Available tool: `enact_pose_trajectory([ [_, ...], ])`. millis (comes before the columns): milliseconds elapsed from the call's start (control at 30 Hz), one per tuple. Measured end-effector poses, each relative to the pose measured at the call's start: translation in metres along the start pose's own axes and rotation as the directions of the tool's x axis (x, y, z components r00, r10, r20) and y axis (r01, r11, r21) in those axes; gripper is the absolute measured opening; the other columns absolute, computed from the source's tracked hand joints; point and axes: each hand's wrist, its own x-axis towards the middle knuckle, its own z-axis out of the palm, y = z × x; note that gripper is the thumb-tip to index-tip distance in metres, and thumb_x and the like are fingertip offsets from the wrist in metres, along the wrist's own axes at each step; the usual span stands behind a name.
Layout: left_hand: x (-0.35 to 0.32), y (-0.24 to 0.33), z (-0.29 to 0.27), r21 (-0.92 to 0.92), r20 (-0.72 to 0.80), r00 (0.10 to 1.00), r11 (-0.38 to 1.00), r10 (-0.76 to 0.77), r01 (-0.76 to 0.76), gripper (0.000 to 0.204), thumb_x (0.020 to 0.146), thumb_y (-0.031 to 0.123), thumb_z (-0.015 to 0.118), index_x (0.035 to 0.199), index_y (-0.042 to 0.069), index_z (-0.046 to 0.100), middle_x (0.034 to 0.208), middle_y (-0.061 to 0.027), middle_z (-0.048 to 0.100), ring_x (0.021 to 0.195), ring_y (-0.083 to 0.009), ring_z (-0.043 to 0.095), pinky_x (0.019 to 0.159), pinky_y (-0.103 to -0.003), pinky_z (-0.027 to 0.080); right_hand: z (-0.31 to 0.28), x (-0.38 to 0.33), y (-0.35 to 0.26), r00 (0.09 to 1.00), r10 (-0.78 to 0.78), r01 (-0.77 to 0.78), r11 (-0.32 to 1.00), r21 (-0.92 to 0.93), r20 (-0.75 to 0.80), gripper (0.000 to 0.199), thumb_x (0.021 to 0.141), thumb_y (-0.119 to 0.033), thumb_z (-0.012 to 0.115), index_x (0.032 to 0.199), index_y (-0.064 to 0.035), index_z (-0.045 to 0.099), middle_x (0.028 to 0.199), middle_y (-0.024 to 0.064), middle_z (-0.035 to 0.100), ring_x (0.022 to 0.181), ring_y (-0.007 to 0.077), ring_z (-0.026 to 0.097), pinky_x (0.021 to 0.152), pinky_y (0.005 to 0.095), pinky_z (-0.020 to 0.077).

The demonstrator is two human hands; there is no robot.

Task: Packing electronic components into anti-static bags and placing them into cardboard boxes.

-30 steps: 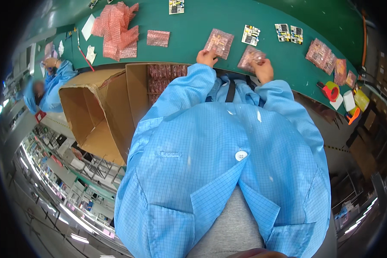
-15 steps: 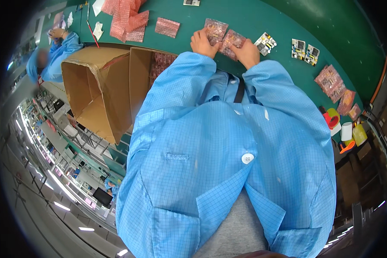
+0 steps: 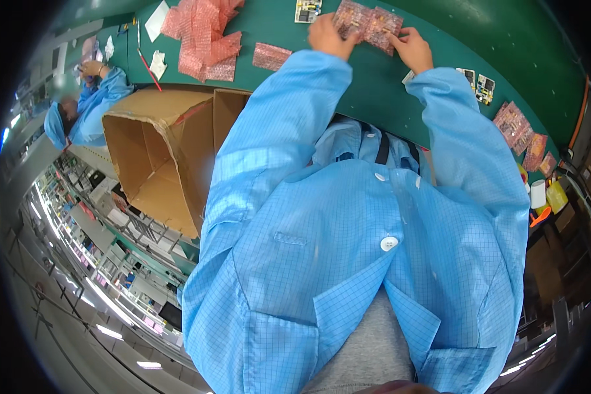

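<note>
Two pink bubble-wrapped circuit boards lie side by side over the green bench, a left pack [image 3: 352, 21] and a right pack [image 3: 383, 30]. My left hand [image 3: 331, 37] is closed on the near left edge of the left pack. Thumb and fingers of my right hand [image 3: 414, 50] pinch the right edge of the right pack. Whether the two packs are joined, I cannot tell. A bare circuit board [image 3: 307, 10] is beside my left hand. Another bare board [image 3: 408, 77] is mostly hidden by my right hand and sleeve.
Bare boards [image 3: 484, 90] and more wrapped packs [image 3: 513, 127] lie to the right. Left are heaped pink bubble wrap [image 3: 200, 36], a flat bubble-wrap piece [image 3: 271, 56] and a red stick-like tool [image 3: 149, 69]. An open cardboard box [image 3: 177, 105] stands near left; a co-worker's blue sleeve [image 3: 105, 95] shows beyond.
Both hands have moved farther from my body across the bench, taking the two wrapped boards along. My right sleeve now covers most of a bare board that was in plain view. The camera view has shifted slightly.
</note>
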Motion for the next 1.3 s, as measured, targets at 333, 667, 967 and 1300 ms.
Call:
enact_pose_trajectory([
  [333,-0.081,-0.094,-0.088,0.119,0.3,0.951,0.992,-0.083,0.049,0.025,0.073,0.021,0.066,0.09,0.007,0.054,0.092,-0.0149,0.054,0.086,-0.0328,0.055,0.074,-0.043,0.045,-0.028,-0.097,0.062,0.992,-0.123,0.117,0.977,-0.179,-0.022,0.096,0.06,-0.029,0.083,0.135,-0.0005,0.031,0.128,0.0219,0.036,0.12,0.0388,0.035,0.101,0.0446,0.0278],
  [667,-0.089,-0.019,-0.076,-0.706,0.47,0.802,0.39,-0.368,0.592,0.02,0.079,0.008,0.061,0.097,0.003,0.054,0.074,-0.01,0.063,0.063,-0.0155,0.059,0.057,-0.031,0.047,-0.006,-0.131,0.052,0.989,-0.14,0.123,0.957,-0.262,-0.047,0.088,0.059,-0.007,0.081,0.134,-0.0114,0.036,0.113,0.0158,0.045,0.105,0.035,0.048,0.095,0.0418,0.0408],
  [967,-0.095,-0.027,-0.075,-0.02,0.299,0.938,0.983,0.178,-0.18,0.035,0.067,0.008,0.067,0.1,0.006,0.056,0.105,-0.0122,0.05,0.098,-0.0344,0.047,0.084,-0.045,0.041,-0.009,-0.12,0.059,0.996,-0.08,0.082,0.995,-0.059,0.037,0.067,0.06,-0.006,0.08,0.113,-0.003,0.039,0.106,0.0183,0.051,0.096,0.0373,0.056,0.082,0.0377,0.0488],
  [1300,-0.098,0.007,-0.056,0.212,0.508,0.852,0.939,0.13,-0.27,0.051,0.066,0.018,0.066,0.114,0.01,0.053,0.109,-0.0163,0.05,0.091,-0.033,0.054,0.068,-0.043,0.051,0.018,-0.151,0.08,0.926,0.227,-0.377,0.611,0.696,0.302,0.061,0.079,-0.01,0.071,0.124,0.0002,0.03,0.097,0.018,0.06,0.085,0.0211,0.062,0.071,0.0297,0.0537],
])
